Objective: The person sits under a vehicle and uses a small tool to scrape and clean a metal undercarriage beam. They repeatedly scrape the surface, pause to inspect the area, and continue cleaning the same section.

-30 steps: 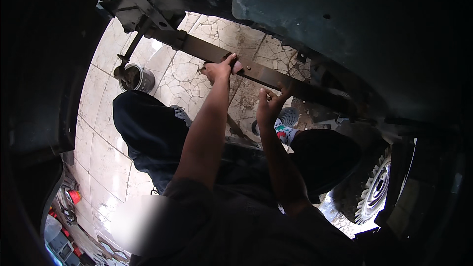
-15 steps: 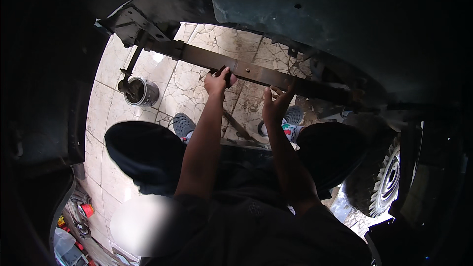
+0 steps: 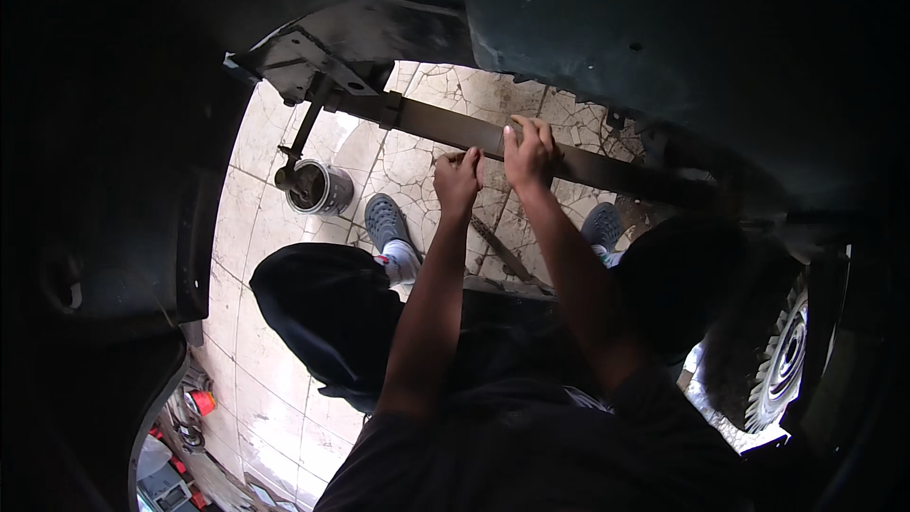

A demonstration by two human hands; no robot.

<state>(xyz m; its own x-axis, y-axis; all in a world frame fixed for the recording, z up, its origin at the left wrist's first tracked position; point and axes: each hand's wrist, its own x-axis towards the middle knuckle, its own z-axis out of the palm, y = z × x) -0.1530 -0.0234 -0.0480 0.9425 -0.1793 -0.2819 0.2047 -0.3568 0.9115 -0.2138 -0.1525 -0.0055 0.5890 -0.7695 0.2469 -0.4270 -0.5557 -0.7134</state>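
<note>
Metal bar (image 3: 444, 125) spans above the tiled floor (image 3: 270, 332), left end at the bracket (image 3: 327, 64). Left hand (image 3: 459, 182): fingers curled at the bar's lower edge; held item, if any, indiscernible. Right hand (image 3: 531, 156): fingers bent across the bar; closure cannot be determined.

dark short-sleeved shirt (image 3: 517, 446) | black trousers (image 3: 322, 313) | grey clogs (image 3: 385, 218) | white socks (image 3: 398, 261)

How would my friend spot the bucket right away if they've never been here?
Find the long metal bar crossing above the pale tiled floor. Near its left end, follow the thin rod slanting down; the bucket shows beside the rod's lower tip, left of the grey left shoe. Unlike the shoe, it is round and open-topped, with something dark inside.
</note>
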